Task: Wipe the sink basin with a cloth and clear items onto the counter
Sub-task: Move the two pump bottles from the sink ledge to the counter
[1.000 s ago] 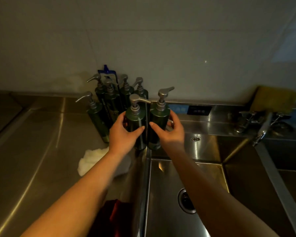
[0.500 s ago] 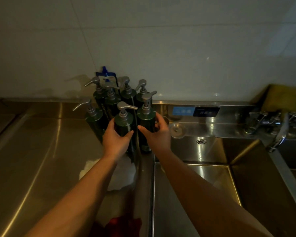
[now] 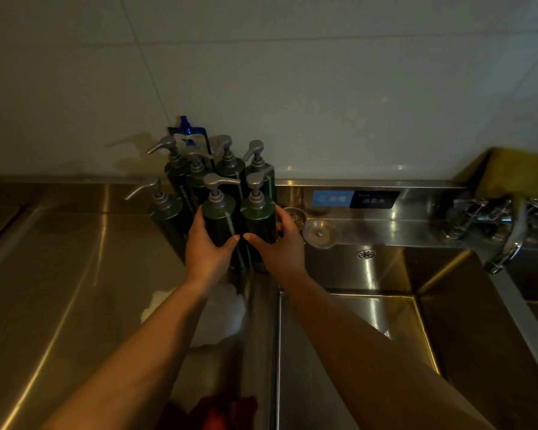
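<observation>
"What are your hands doing right now?"

"I'm gripping two pump bottles, one in each. My left hand point(image 3: 208, 252) is wrapping around the left bottle point(image 3: 221, 218), thumb across the front and fingers curling round the far side. My right hand point(image 3: 280, 246) is holding the right bottle point(image 3: 258, 212) the same way. My thumb tips are nearly meeting between them."

"Where are those bottles sitting?"

"They're standing upright, side by side, over the steel ridge where the counter point(image 3: 59, 274) is meeting the sink basin point(image 3: 370, 336). I cannot tell whether their bases are touching down. Five other bottles point(image 3: 174, 172) are crowding at eleven to twelve o'clock from my hands, against the wall point(image 3: 323, 88), with a blue thing point(image 3: 187, 128) sticking up behind them."

"What's inside them?"

"I'm not seeing through them; the plastic is dark green. A pale stripe is running down the front of the left one, but it's showing me no level."

"And the cloth?"

"The white cloth point(image 3: 221, 318) is lying on the counter at six o'clock from my left hand, partly under my forearm. The basin is lying at four o'clock from my right hand."

"Any other containers?"

"A small round dish point(image 3: 320, 232) is sitting at three o'clock from my right hand, with a knob showing in its middle. A little strainer point(image 3: 294, 216) is sitting between it and the right bottle; something is glinting inside, too small to tell. Farther along at three o'clock, a tap point(image 3: 507, 243) is hanging below a yellow sponge point(image 3: 516, 175)."
</observation>
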